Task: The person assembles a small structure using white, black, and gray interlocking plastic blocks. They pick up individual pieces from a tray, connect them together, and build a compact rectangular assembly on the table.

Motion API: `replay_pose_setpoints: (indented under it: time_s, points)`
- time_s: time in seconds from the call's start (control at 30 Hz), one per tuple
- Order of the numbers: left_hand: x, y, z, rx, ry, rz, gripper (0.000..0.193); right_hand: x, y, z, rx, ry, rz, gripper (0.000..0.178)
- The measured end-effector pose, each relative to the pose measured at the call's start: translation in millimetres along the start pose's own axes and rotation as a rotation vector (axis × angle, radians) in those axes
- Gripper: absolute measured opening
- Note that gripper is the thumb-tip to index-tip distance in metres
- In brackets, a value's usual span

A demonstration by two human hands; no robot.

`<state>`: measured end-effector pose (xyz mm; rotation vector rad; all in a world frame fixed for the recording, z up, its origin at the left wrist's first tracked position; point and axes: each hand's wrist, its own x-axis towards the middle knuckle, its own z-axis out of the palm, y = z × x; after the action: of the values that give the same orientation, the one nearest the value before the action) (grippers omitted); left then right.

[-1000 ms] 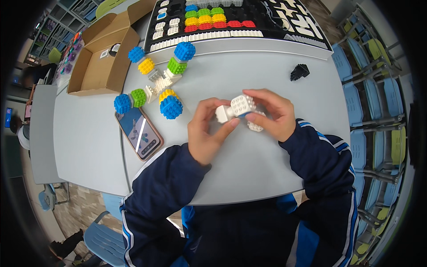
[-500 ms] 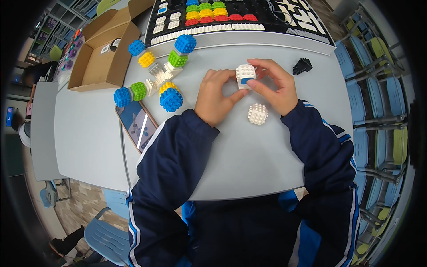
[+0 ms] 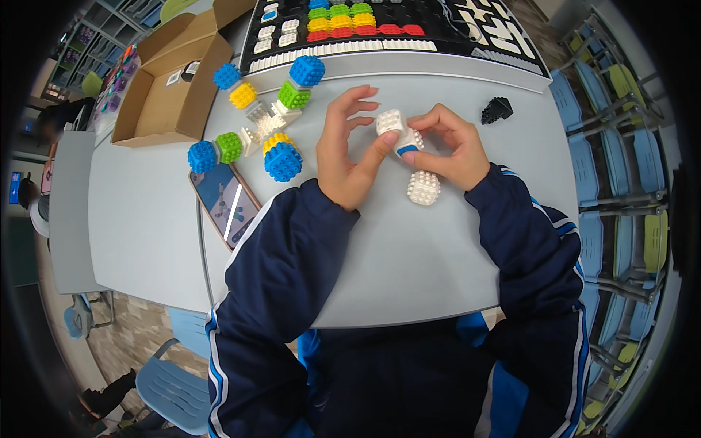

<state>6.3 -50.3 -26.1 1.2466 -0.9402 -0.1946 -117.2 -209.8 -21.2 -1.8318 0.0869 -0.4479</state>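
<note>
A white studded building block (image 3: 391, 122) with a blue patch on its side is held tilted above the table. My right hand (image 3: 454, 146) pinches its blue-marked end, thumb over the blue part. On the other side, my left hand (image 3: 350, 157) has its fingers raised and spread, with only the thumb lying against the white studs. Just below my right hand, a second white studded block (image 3: 423, 187) rests on the table. To the left stands a branching build (image 3: 264, 128) of blue, green and yellow blocks on a pale centre.
A phone (image 3: 226, 206) lies left of my left forearm. Behind it is an opened cardboard box (image 3: 157, 109). At the back, a black parts tray (image 3: 431, 62) holds rows of coloured blocks. A small black piece (image 3: 496, 109) sits at the right. Stacked chairs (image 3: 621, 190) stand beyond the table.
My left fingers have come off the white block and spread upward, its thumb still touching. The block has tilted to the left in my right hand.
</note>
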Motion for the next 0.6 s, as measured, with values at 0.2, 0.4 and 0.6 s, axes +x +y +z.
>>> replay_pose_setpoints:
  time_s: [0.2, 0.4, 0.6]
  points:
    - [2.9, -10.6, -2.1, 0.092, -0.252, -0.109, 0.049, -0.9, 11.2, -1.5, 0.237, 0.028, 0.006, 0.034]
    - [-1.1, -9.5, -4.4, -0.19, -0.196, -0.261, 0.042, -9.1, -18.2, -3.7, -0.172, 0.042, -0.176, 0.048]
    - [-1.3, -5.5, -3.2, -0.319, -0.058, -0.365, 0.05, -34.3, -19.8, -16.5, -0.613, -0.146, -0.314, 0.044]
